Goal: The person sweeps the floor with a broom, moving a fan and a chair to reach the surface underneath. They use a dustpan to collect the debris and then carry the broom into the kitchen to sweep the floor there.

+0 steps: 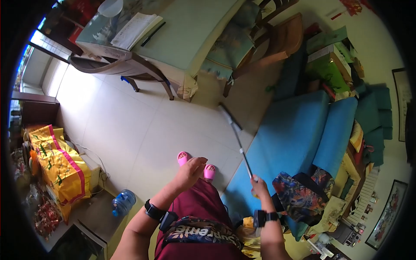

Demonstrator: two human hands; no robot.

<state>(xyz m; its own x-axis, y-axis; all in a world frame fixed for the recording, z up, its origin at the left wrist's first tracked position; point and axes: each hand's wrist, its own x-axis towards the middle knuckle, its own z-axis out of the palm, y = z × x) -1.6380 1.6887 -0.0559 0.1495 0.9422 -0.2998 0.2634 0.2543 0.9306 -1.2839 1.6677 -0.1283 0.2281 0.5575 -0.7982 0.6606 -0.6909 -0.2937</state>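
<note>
My right hand is closed round the upper end of a thin grey handle. The handle belongs to a flat mop, which slants away from me over the floor. Its narrow dark head rests on the tiles between the table and the blue sofa. In front of my body, my left hand hangs loosely with nothing visible in it, its fingers slightly bent. Below it show my feet in pink slippers.
A table with a notebook and a pen stands ahead, with wooden chairs around it. Left are a yellow cloth, a cable and a blue water bottle. Patterned fabric lies on the sofa, right.
</note>
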